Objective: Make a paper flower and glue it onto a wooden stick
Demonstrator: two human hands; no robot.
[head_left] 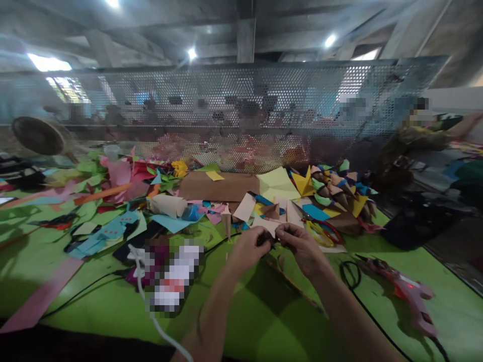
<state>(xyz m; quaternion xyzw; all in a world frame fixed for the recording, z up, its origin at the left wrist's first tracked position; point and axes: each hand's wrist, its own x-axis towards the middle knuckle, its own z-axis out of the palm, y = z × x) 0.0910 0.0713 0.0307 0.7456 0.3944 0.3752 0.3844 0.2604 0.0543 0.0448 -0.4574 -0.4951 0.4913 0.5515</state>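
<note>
My left hand (251, 249) and my right hand (300, 246) meet over the middle of the green table, fingertips pinched close together. Between them is a small pale piece of paper (268, 224), gripped from both sides. Something dark shows by my left fingers, too blurred to name. Just beyond lie cream and blue paper cuttings (245, 211). A pair of yellow-handled scissors (317, 234) rests right of my right hand. A thin brown stick-like strip (292, 284) lies below my wrists.
A pink glue gun (409, 291) with a black cord lies at the right. Small coloured cones (335, 183) are piled at the back right. Paper scraps (121, 176) heap at the left, near a fan (37, 136). A white cable (145, 296) crosses the front. Another person's arm (426, 136) shows far right.
</note>
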